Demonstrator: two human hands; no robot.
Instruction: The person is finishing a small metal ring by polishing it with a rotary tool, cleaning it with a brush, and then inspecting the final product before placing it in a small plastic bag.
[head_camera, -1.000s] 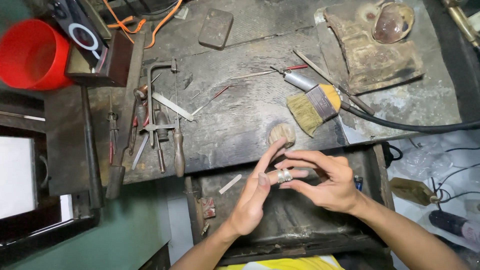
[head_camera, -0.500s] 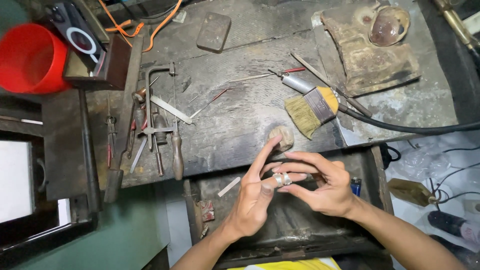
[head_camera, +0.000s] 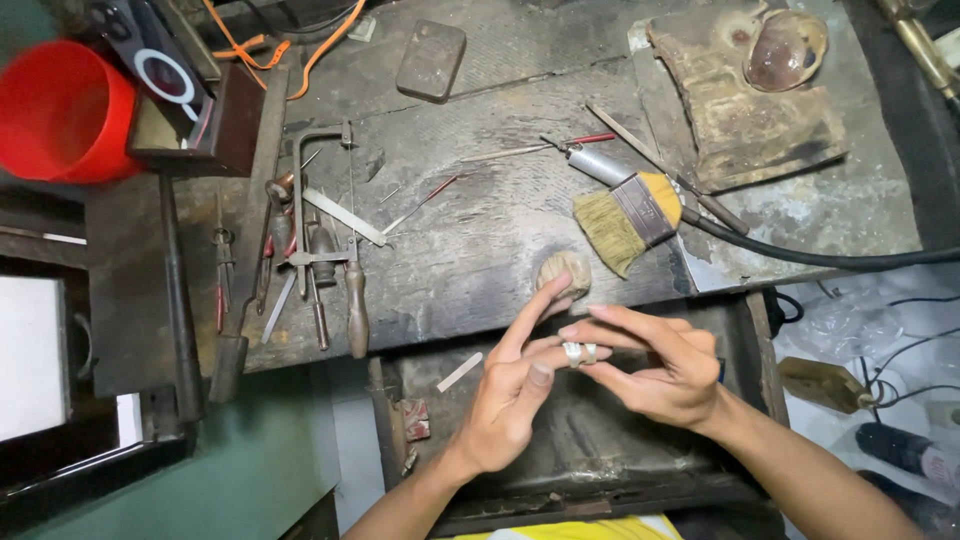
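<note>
Both my hands meet over the open drawer below the worn grey worktop (head_camera: 480, 240). My right hand (head_camera: 665, 370) pinches a small silver metal ring (head_camera: 577, 353) at the fingertips. My left hand (head_camera: 515, 395) steadies it from the other side, thumb close, forefinger raised clear so the piece stays visible. Held above the drawer, probably so anything dropped is caught. The yellow-handled bristle brush (head_camera: 630, 218) and wooden-handled jeweller's saw (head_camera: 335, 250) lie within reach.
</note>
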